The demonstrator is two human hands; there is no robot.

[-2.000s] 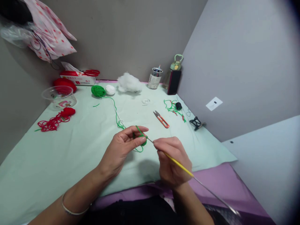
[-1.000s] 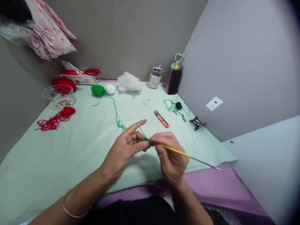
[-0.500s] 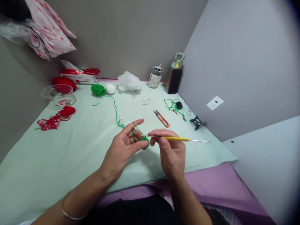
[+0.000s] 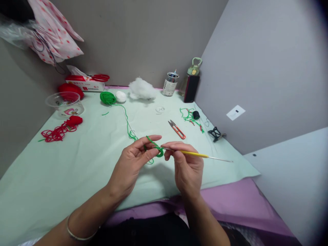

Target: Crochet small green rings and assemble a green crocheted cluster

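Note:
My left hand [image 4: 133,159] pinches a small green crochet piece [image 4: 160,152] between thumb and fingers. Green yarn loops over its raised index finger, and a loose loop hangs below. In my right hand [image 4: 188,167] is a crochet hook [image 4: 193,153] with a yellow handle, held like a pen. Its left tip meets the green piece; the other metal end points right. A green yarn ball [image 4: 108,98] lies at the back, and its strand runs toward my left hand beside a white strand.
Orange thread snips [image 4: 176,129] lie beyond my right hand. White stuffing [image 4: 141,89], a white yarn ball [image 4: 120,96] and a pen cup [image 4: 170,84] stand along the back. Red yarn [image 4: 60,130] and a clear bowl [image 4: 64,104] are at left; a phone [image 4: 191,89] leans at right.
My left index finger has lowered and the green piece has turned, its edge now facing differently. The hook has tilted, its right end lower. A loop of green yarn now shows below my left hand.

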